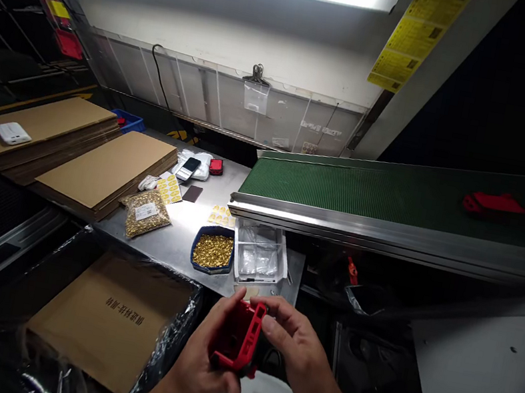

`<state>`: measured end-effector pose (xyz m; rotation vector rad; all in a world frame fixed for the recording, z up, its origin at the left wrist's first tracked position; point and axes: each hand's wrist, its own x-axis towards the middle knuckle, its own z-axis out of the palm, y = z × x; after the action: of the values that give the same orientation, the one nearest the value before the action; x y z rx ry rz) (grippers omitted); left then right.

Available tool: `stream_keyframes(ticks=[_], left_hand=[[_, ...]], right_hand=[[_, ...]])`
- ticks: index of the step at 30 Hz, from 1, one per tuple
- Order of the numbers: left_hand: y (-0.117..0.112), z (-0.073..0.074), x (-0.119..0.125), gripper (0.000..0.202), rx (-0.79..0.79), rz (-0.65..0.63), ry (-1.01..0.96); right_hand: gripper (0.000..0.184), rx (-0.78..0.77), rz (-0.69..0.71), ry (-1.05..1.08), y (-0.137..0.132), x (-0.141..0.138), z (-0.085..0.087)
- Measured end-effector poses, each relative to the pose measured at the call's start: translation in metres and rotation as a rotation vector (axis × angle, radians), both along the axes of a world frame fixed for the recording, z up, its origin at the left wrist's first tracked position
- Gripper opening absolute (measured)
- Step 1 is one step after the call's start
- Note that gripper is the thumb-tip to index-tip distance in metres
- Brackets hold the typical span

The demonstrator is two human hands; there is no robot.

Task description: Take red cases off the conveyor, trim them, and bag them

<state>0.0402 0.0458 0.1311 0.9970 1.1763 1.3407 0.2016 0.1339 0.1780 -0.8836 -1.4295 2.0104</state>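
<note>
Just in front of me I hold a red plastic housing (252, 335), a hollow shell with slots along one edge and dark parts at its lower corners. My left hand (197, 362) wraps round it from the left and below. On the other side, my right hand (303, 353) grips the slotted edge near the top, thumb against it. Whether a small part sits under the right fingertips is hidden. Nearest beyond my hands are a blue bin (213, 251) of small brass-coloured pieces and a white tray (283, 264) with clear plastic bags.
A green conveyor belt (320, 183) runs to the right, carrying another red part (493, 205). Cardboard stacks (107, 169) stand at left; a bag of brass pieces (146, 213), a phone (188, 169) and yellow stickers (170, 189) lie nearby. A plastic-lined carton (108, 325) is below left.
</note>
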Motion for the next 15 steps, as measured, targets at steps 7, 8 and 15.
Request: stream_keyframes(ticks=[7,8,15], left_hand=[[-0.007,-0.004,-0.005,0.104,0.093,-0.001,0.158],[-0.009,-0.005,-0.005,0.103,0.097,0.006,0.173],[-0.022,-0.006,0.006,0.109,-0.089,0.134,0.036]], right_hand=[[0.032,0.086,0.04,0.022,0.001,0.001,0.003],[0.029,0.037,0.027,0.034,0.003,-0.001,0.001],[0.048,0.151,-0.194,-0.318,0.041,0.012,-0.093]])
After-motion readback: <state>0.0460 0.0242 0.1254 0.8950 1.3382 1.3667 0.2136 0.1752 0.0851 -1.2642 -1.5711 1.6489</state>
